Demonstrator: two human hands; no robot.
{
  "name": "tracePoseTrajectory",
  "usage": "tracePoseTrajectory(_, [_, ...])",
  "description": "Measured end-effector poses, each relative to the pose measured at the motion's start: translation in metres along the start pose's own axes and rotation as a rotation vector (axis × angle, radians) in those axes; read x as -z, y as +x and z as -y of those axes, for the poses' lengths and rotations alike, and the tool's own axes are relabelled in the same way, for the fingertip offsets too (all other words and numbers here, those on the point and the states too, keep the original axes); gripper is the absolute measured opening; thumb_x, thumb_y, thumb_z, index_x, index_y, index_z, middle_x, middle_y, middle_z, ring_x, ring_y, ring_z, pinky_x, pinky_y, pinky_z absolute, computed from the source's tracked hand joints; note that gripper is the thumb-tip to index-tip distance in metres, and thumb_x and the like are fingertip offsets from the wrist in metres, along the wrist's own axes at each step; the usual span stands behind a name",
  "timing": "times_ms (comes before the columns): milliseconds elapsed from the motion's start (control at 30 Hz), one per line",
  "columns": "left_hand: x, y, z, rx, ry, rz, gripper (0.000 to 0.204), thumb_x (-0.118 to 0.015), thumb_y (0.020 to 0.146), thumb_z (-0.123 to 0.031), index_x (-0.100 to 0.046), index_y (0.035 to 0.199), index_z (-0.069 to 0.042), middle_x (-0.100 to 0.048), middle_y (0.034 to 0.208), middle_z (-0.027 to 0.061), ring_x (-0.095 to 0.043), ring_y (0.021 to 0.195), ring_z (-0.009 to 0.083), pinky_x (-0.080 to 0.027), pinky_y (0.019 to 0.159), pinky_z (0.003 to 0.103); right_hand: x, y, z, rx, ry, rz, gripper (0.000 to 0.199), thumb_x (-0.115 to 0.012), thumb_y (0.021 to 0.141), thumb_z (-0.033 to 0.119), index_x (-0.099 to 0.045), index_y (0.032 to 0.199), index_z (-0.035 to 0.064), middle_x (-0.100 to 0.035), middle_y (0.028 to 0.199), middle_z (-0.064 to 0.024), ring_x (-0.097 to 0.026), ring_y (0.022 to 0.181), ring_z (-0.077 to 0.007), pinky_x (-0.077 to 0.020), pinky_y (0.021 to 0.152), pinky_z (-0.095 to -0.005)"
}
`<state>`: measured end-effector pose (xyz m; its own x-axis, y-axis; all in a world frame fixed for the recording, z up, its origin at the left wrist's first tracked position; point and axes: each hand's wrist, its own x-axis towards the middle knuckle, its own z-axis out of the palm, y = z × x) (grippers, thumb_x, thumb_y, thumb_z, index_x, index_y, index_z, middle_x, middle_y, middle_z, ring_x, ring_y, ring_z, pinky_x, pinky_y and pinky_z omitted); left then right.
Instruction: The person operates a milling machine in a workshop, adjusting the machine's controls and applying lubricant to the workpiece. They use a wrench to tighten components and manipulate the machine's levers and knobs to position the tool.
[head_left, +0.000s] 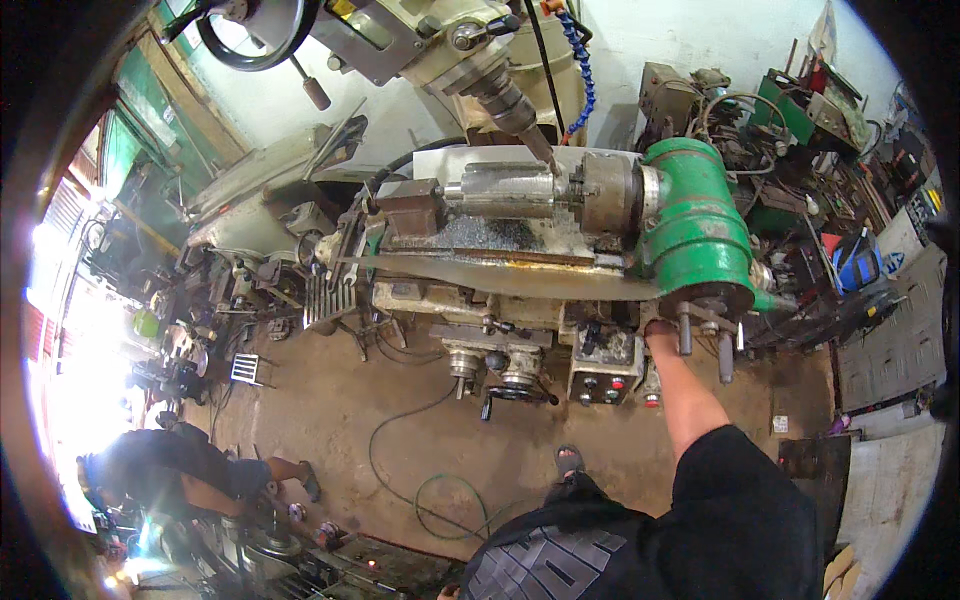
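Observation:
My right arm reaches forward to the front of a milling machine, and my right hand (660, 333) is beside the control box (606, 365) with coloured buttons, below the green dividing head (700, 215). Its fingers are hidden against the machine. At the lower edge only a sliver of my left hand (448, 593) shows, next to my dark shirt; its fingers cannot be made out. A grooved metal cylinder (508, 188) lies level between the chuck (608, 193) and the tailstock block (410, 207). Above its right end the spindle's cutting tool (541, 148) points down. Metal chips (465, 235) cover the table below.
Crank handles (515, 393) jut from the machine's front. A green hose (450, 480) loops across the floor. Another person (190, 475) bends over at lower left, near a bright glare. Wrenches (345, 285) hang at the table's left end. Metal parts crowd the far right.

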<state>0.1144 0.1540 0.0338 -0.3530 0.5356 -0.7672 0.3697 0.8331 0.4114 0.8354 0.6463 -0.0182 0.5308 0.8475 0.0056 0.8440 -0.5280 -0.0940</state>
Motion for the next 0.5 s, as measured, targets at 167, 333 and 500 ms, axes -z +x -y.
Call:
tracePoseTrajectory(167, [-0.019,-0.006,-0.039,0.034,0.023,0.032,0.036,-0.067,0.095,-0.022,-0.065,0.123,-0.001,-0.071,0.117,0.0174,-0.067,0.109,0.0305,-0.053,0.095,0.042,0.012,-0.022,-0.01,0.135,-0.022,0.071,0.03,-0.055,0.095,0.03,-0.074,0.11,0.0126,-0.073,0.107,-0.0189,-0.068,0.104,-0.0403,-0.0535,0.089,-0.0494])
tracePoseTrajectory(333, [-0.031,-0.005,-0.063,0.039,0.051,0.066,0.04,-0.066,0.095,-0.025,-0.064,0.127,-0.002,-0.069,0.121,0.0196,-0.066,0.112,0.0341,-0.052,0.097,0.045,0.033,-0.057,0.004,-0.073,0.538,-0.08,0.033,-0.058,0.095,0.034,-0.073,0.113,0.0116,-0.073,0.108,-0.0186,-0.067,0.107,-0.0402,-0.0528,0.089,-0.0491])
tracePoseTrajectory(500, [-0.033,0.01,-0.09,-0.094,0.117,0.115,0.044,-0.065,0.095,-0.027,-0.062,0.132,-0.003,-0.068,0.126,0.0219,-0.065,0.116,0.0377,-0.051,0.1,0.048,0.004,-0.046,0.004,-0.08,0.335,-0.215,0.032,-0.058,0.094,0.033,-0.072,0.113,0.0105,-0.073,0.109,-0.017,-0.068,0.105,-0.0372,-0.0524,0.085,-0.0489])
